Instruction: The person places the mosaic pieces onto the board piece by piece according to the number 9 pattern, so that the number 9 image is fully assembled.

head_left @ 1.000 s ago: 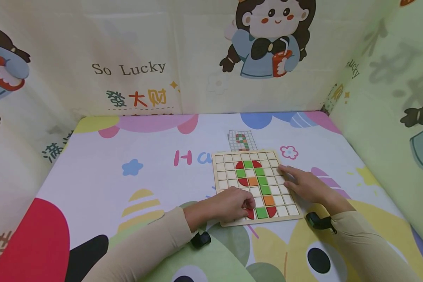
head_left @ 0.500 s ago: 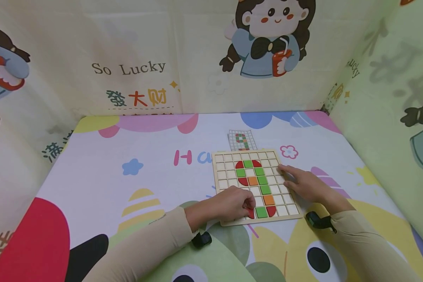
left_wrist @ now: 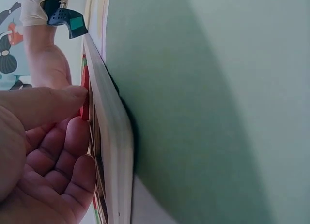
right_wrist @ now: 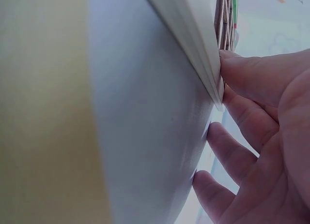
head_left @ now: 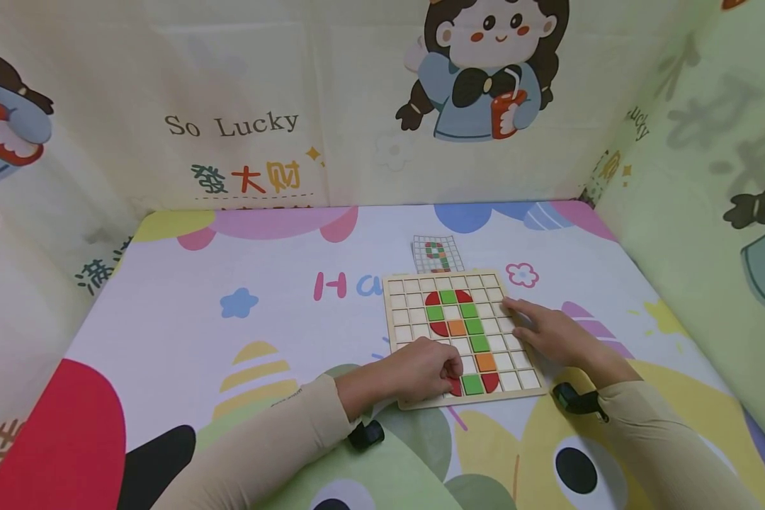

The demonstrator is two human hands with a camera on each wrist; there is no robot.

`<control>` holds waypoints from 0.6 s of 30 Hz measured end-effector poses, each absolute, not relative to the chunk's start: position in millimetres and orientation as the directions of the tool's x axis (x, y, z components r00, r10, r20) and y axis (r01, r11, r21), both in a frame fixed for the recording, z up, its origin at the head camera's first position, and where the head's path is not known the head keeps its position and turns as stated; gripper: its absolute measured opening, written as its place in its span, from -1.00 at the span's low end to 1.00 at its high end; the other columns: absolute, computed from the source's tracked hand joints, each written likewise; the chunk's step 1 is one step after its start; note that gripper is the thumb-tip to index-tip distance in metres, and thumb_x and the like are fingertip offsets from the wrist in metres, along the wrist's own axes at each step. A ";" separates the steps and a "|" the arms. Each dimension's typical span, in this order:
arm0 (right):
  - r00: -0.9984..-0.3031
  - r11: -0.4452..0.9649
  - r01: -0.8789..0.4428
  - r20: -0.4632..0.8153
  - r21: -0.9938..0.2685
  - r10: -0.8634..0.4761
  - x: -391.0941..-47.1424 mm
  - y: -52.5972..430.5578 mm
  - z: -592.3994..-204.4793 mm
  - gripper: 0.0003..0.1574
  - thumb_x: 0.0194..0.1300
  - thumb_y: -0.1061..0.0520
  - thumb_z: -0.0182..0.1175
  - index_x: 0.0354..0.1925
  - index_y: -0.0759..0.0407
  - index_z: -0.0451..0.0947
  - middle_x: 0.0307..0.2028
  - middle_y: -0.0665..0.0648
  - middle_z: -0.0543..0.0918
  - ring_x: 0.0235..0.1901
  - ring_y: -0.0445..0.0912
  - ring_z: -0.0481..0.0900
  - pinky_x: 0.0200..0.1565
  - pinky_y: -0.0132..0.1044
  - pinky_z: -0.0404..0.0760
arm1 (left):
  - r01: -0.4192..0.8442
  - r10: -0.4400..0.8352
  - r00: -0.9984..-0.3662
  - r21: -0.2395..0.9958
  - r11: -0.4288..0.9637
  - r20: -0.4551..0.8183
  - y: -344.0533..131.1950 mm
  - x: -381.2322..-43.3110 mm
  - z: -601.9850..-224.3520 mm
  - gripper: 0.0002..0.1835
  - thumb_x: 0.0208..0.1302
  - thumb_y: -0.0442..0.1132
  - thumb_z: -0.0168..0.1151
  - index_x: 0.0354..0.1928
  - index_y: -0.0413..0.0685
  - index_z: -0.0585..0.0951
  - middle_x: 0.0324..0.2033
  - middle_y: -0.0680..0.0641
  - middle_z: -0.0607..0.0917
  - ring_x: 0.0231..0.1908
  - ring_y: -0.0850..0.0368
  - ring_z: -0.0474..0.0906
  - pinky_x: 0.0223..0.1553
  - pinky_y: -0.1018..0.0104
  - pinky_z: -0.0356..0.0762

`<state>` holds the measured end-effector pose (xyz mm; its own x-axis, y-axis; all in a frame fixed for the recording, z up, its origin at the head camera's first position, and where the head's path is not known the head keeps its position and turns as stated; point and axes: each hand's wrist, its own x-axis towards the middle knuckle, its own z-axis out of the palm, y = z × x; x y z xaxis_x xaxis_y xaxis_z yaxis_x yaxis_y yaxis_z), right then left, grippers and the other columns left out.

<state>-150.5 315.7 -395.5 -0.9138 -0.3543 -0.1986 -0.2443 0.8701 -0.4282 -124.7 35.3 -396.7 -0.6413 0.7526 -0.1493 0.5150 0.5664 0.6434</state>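
Observation:
A square wooden grid board point(head_left: 404, 334) lies on the table with red, green and orange tiles forming a 9-like figure. My left hand point(head_left: 421, 368) is over its lower left part, fingers curled. In the left wrist view, the thumb and forefinger of that hand point(left_wrist: 43, 137) are at a red rounded tile point(left_wrist: 85, 96) standing slightly proud of the grid; the hand partly hides this tile in the head view. My right hand point(head_left: 551, 336) rests against the board's right edge. Its thumb point(right_wrist: 242, 74) touches the frame, while other fingertips meet the tabletop.
Behind the board lies a small paper pattern card point(head_left: 438, 253) with the same coloured figure. A patterned cloth point(head_left: 185, 304) covers the table, and printed curtains point(head_left: 350, 92) enclose the back and sides. Each wrist wears a small black camera point(head_left: 366, 435).

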 end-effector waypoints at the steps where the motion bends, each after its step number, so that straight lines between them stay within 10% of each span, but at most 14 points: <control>1: -0.914 0.870 -0.243 -0.200 -0.429 -0.354 -150.5 316.0 -396.0 -0.25 0.42 0.14 0.19 0.47 0.27 0.22 0.36 0.46 0.33 0.32 0.42 0.27 0.24 0.33 0.27 | 0.515 0.752 -0.641 0.642 0.568 -0.152 35.2 -124.7 -396.5 -0.91 0.27 -0.33 0.36 -0.24 0.03 0.66 -0.43 0.21 0.59 -0.37 0.37 0.45 -0.27 0.56 0.43; 18: -0.915 0.870 -0.227 -0.210 -0.437 -0.344 -149.9 314.7 -394.6 -0.24 0.41 0.14 0.20 0.47 0.26 0.21 0.36 0.47 0.32 0.32 0.43 0.27 0.23 0.34 0.28 | 0.520 0.751 -0.640 0.627 0.580 -0.164 34.6 -125.0 -394.3 -0.92 0.29 -0.27 0.37 -0.24 0.06 0.64 -0.40 0.22 0.57 -0.31 0.34 0.45 -0.21 0.54 0.44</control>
<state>-149.9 314.7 -394.6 -0.9154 -0.3437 -0.2097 -0.2265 0.8703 -0.4374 -125.0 34.6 -394.3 -0.6396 0.7511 -0.1636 0.5204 0.5796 0.6271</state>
